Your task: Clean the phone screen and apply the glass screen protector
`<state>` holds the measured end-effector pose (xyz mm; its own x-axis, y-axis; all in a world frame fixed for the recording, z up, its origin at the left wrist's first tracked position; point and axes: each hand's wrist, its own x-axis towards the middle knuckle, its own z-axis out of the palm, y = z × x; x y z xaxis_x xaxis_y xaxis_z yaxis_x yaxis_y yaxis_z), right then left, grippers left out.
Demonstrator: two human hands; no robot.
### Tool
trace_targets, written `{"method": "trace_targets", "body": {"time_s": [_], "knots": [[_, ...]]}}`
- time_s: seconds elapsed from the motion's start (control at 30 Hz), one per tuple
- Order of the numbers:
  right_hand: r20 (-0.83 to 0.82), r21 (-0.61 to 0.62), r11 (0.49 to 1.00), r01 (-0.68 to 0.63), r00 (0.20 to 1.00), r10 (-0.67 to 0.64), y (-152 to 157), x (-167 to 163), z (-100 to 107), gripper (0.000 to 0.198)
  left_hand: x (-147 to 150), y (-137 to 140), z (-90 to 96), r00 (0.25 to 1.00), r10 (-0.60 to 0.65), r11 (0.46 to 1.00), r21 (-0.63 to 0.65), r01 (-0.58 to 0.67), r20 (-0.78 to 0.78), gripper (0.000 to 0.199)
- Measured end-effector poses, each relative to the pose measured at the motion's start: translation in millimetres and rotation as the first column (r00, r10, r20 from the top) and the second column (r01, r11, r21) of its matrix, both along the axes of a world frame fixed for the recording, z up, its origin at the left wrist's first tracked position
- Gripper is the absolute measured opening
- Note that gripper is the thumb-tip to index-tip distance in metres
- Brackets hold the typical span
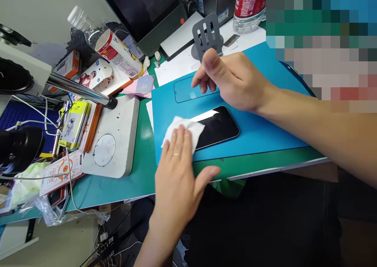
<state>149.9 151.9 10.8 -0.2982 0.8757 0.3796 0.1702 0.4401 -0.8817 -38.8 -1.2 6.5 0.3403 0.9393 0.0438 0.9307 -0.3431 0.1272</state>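
Note:
My left hand (176, 164) lies flat, fingers stretched out, pressing a white wipe (198, 130) down over the left end of a phone (220, 125). The phone rests on the blue mat (265, 135), its dark glossy screen facing up; its left end is hidden under the wipe and fingers. My right hand (235, 78) hovers above the mat, just beyond the phone, its thumb raised and fingers loosely curled with nothing visible in them. Behind it, a clear screen protector (184, 91) with a dark outline lies on the mat, partly covered by that hand.
A grey phone stand (207, 33) and a red-labelled bottle (249, 7) stand behind the mat. To the left are a white box-like device (114, 141), a tilted bottle (118, 52), a metal lamp arm (82, 88) and stacked boxes (75, 123). The table's front edge (277, 166) runs close by.

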Motion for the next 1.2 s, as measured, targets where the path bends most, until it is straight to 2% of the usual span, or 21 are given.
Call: {"method": "trace_targets", "body": {"time_s": [0.07, 0.13, 0.23, 0.4, 0.5, 0.6, 0.7, 0.8, 0.93, 1.0, 1.1, 1.2], "knots": [[0.021, 0.003, 1.000, -0.005, 1.000, 0.005, -1.7, -1.9, 1.7, 0.070, -19.6, -11.6, -1.5, 0.999, 0.029, 1.000, 0.004, -0.029, -0.034, 0.081], [0.041, 0.015, 1.000, 0.001, 0.999, -0.002, -3.5, -4.1, 3.3, 0.071, -24.4, -21.2, -3.9, 0.997, 0.048, 0.999, 0.021, -0.047, -0.062, 0.087], [0.049, 0.021, 0.999, 0.024, 0.998, -0.025, -3.8, -5.4, 3.6, 0.070, -11.9, -32.4, -7.7, 0.995, 0.074, 0.996, 0.045, -0.070, -0.074, 0.095], [0.014, 0.018, 0.998, 0.065, 0.998, -0.065, 3.6, -1.5, -1.9, 0.070, -2.2, -45.4, -8.3, 0.994, 0.049, 0.998, 0.044, -0.045, -0.094, 0.095], [0.018, 0.054, 0.997, 0.053, 0.998, -0.054, 7.1, -0.9, -3.9, 0.070, -9.8, -39.1, -5.7, 0.996, 0.005, 1.000, 0.014, -0.004, -0.086, 0.099], [0.030, 0.054, 0.998, 0.029, 0.999, -0.031, 6.8, -2.6, -4.0, 0.067, -10.1, -18.8, -3.9, 0.997, 0.023, 1.000, 0.014, -0.022, -0.072, 0.106], [0.042, 0.041, 0.999, 0.030, 0.999, -0.032, 6.2, -3.9, -4.8, 0.066, 5.1, 3.9, -4.4, 0.996, 0.067, 0.997, 0.047, -0.064, -0.054, 0.110], [0.043, 0.040, 0.999, 0.026, 0.999, -0.028, 7.7, -3.4, -6.4, 0.066, 33.6, 14.7, -6.3, 0.995, 0.091, 0.993, 0.073, -0.089, -0.034, 0.116], [0.044, 0.025, 1.000, 0.018, 0.999, -0.019, 9.2, -2.5, -5.9, 0.066, 73.5, 9.6, -11.1, 0.999, 0.035, 0.991, 0.131, -0.034, -0.010, 0.127], [0.044, 0.022, 1.000, 0.011, 0.999, -0.012, 8.5, -2.7, -4.7, 0.065, 83.6, 5.0, -13.5, 1.000, 0.009, 0.986, 0.165, -0.008, -0.005, 0.130], [0.038, 0.019, 1.000, 0.017, 0.999, -0.017, 6.8, -2.6, -2.8, 0.066, 78.7, -0.9, -14.6, 0.999, -0.046, 0.982, 0.184, 0.048, -0.019, 0.122], [0.041, 0.020, 1.000, 0.024, 0.999, -0.024, 6.4, -1.1, -1.5, 0.065, 54.3, -9.1, -11.8, 0.996, -0.084, 0.984, 0.156, 0.087, -0.023, 0.117]]}}
